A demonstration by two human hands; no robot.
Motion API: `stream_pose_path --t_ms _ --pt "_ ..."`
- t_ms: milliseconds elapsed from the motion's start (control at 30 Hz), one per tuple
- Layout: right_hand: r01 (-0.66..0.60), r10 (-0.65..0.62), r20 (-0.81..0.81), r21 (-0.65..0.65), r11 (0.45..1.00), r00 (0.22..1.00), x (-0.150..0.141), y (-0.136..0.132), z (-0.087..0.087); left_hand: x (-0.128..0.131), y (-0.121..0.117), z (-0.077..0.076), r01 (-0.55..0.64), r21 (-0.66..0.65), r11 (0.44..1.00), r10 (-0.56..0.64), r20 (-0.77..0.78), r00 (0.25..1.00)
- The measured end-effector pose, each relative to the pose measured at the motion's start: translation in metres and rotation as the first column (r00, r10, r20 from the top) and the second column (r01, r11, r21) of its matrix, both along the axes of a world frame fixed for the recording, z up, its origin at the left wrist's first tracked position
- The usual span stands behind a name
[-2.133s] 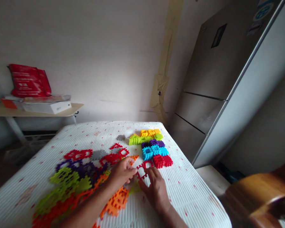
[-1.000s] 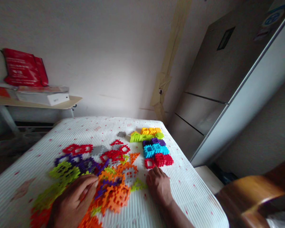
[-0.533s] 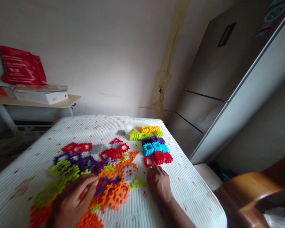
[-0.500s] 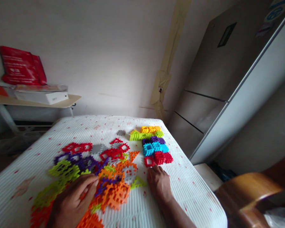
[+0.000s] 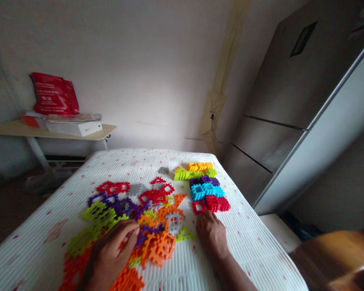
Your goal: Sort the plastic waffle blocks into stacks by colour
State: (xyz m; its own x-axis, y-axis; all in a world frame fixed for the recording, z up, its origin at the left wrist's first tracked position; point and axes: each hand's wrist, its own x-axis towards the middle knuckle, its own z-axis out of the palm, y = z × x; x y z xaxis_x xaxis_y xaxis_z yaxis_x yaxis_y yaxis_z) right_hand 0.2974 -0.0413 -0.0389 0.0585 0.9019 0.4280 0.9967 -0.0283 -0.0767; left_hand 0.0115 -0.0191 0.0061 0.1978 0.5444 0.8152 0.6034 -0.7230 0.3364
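Left hand: fingers curved and lying over the loose pieces, clenched or merely resting, cannot tell; any piece under the palm is hidden. Right hand: loosely curled, nothing visible in it, heel down on the bed, fingertips just beside the small red square-frame plastic piece.

Items, left to right, as seen from the room:

- Red printed bag, upright against the wall, on a white cardboard box, on a pale wooden shelf table.
- White ribbed mattress cover with red flecks, bearing all the pieces.
- Loose heap of waffle-edged plastic pieces: lime green pieces at left, orange pieces under and beside the left hand, purple pieces among them, red pieces further up, one gray piece at the right of the heap.
- Sorted block of the same pieces, well beyond the left hand: yellow rows, lime rows, purple rows, cyan rows, red rows.
- Tan paper tape strip on the wall.
- Stainless steel refrigerator.
- Curved wooden chair back, blurred, lower right.
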Motion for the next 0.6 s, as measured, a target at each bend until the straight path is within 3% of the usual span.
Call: stream_pose_path --t_ms 133,233,300,433,500,600 --pt "-0.021 0.021 0.0 0.028 0.999 1.0 0.001 -0.001 0.001 -0.002 -0.003 0.006 0.001 -0.061 0.998 -0.001 -0.001 1.0" --pt "-0.049 0.049 -0.002 0.047 0.998 0.999 0.001 -0.004 0.0 -0.005 0.002 0.02 -0.042 -0.211 0.977 0.027 -0.077 0.997" --pt "-0.073 0.074 -0.013 0.065 0.995 0.997 0.001 -0.004 -0.002 -0.005 0.013 0.035 -0.112 -0.344 0.932 0.048 -0.188 0.981" --pt "-0.141 0.146 -0.038 0.103 0.985 0.989 -0.002 -0.004 -0.006 0.01 0.051 0.06 -0.275 -0.557 0.784 0.007 -0.434 0.901" --pt "-0.159 0.164 -0.04 0.109 0.981 0.986 -0.004 -0.003 -0.007 0.025 0.072 0.064 -0.328 -0.582 0.744 0.012 -0.479 0.878" --pt "-0.162 0.167 -0.047 0.091 0.983 0.985 -0.005 -0.002 -0.006 0.048 0.095 0.059 -0.402 -0.602 0.69 0.033 -0.529 0.848"
